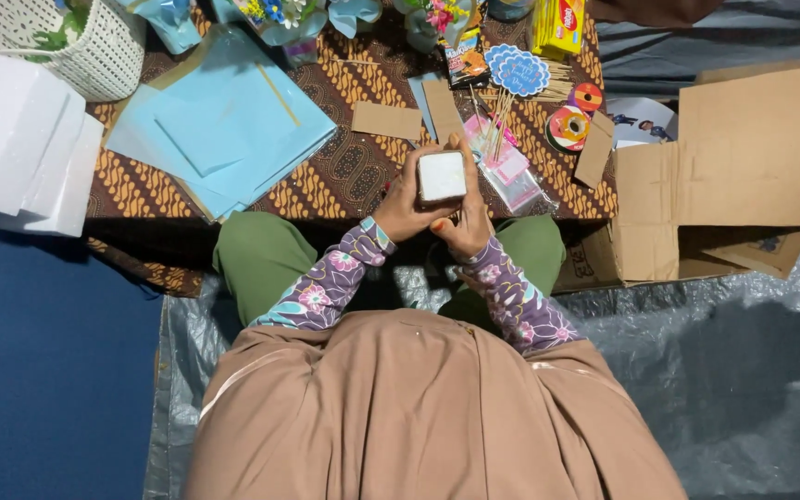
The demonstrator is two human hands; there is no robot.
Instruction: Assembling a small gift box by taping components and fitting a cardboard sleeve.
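A small white foam block (pixel 441 175) is held between both my hands above my lap, at the near edge of a low table. My left hand (pixel 403 202) cups its left side and underside. My right hand (pixel 468 220) grips its right side, fingers curled up behind it. Floral purple sleeves cover both forearms. Just beyond the block lie a clear plastic packet with pink contents (pixel 508 170) and a bundle of thin wooden skewers (pixel 497 118).
A brown patterned cloth (pixel 354 167) covers the table, with light blue paper sheets (pixel 224 120), brown card pieces (pixel 387 119), tape rolls (pixel 568 128) and blue scalloped tags (pixel 518 71). Large white foam blocks (pixel 20 139) and a white basket (pixel 76 42) sit left; an opened cardboard box (pixel 733 167) right.
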